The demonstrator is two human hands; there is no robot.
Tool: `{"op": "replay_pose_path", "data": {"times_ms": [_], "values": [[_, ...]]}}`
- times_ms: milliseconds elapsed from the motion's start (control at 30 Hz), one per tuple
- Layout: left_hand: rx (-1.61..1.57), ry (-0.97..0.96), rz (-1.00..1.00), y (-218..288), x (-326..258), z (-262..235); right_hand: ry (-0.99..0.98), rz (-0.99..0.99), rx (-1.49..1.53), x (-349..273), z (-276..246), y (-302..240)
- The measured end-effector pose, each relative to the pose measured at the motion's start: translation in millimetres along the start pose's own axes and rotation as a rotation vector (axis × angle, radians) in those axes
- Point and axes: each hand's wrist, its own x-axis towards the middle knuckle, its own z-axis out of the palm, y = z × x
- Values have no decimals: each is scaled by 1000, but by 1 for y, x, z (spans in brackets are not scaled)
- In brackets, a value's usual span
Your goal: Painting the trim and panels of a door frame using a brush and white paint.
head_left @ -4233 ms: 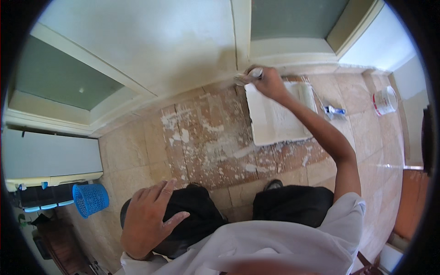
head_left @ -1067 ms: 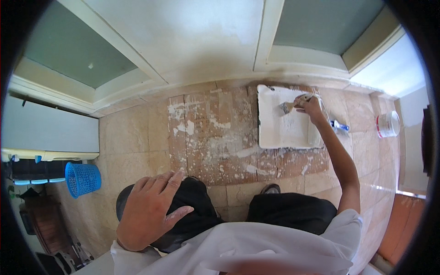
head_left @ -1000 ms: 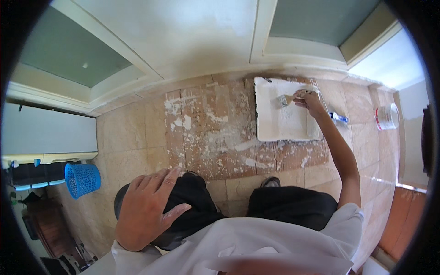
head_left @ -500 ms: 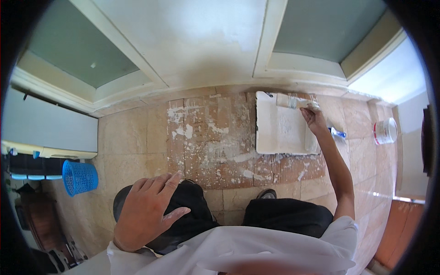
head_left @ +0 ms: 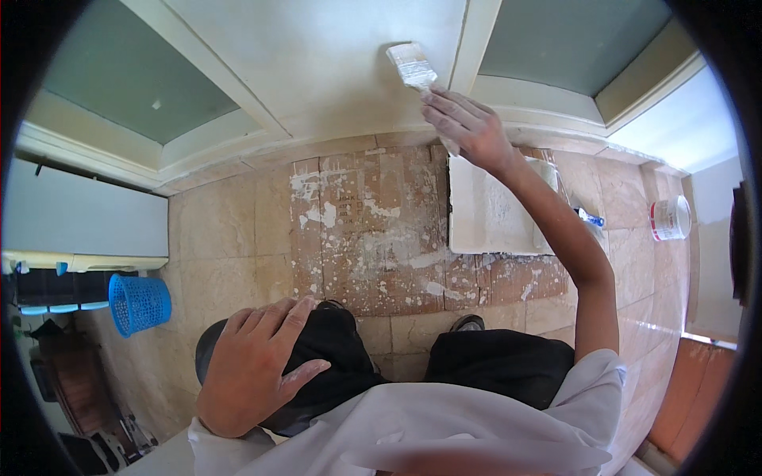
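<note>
In my right hand [head_left: 470, 127] is a wide paintbrush [head_left: 413, 65], its handle gripped between the fingers and its bristles pointing up and left at the white wall panel [head_left: 317, 55]. Whether the bristles touch the panel I cannot tell. White paint coats the brush and smears my fingers. Below that forearm lies a white paint tray [head_left: 484, 206], partly covered by the arm. My left hand [head_left: 258, 365] rests over my left knee with its fingers stretched, thumb apart, and nothing in it.
Paint-spattered cardboard [head_left: 381, 238] covers the tiled floor before my feet. A blue-handled brush [head_left: 589, 216] lies right of the tray, and a white bucket [head_left: 671, 218] stands farther right. To the left are a blue basket [head_left: 140, 305] and a white cabinet [head_left: 87, 214].
My right hand has lifted the paintbrush from the tray and carried it up and left to the wall panel. The left hand stays where it was.
</note>
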Motion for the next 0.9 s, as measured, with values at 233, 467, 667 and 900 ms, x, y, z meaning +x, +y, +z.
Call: {"op": "replay_pose_path", "data": {"times_ms": [233, 467, 667, 900], "values": [[38, 15, 97, -5, 15, 7, -255, 15, -108, -90, 59, 2], [-7, -45, -5, -3, 15, 6, -235, 218, 20, -34, 27, 4], [11, -44, 6, -1, 21, 7, 104, 80, -91, 11, 13, 9], [60, -28, 76, 2, 23, 7, -306, -38, -47, -43, 75, -20]]}}
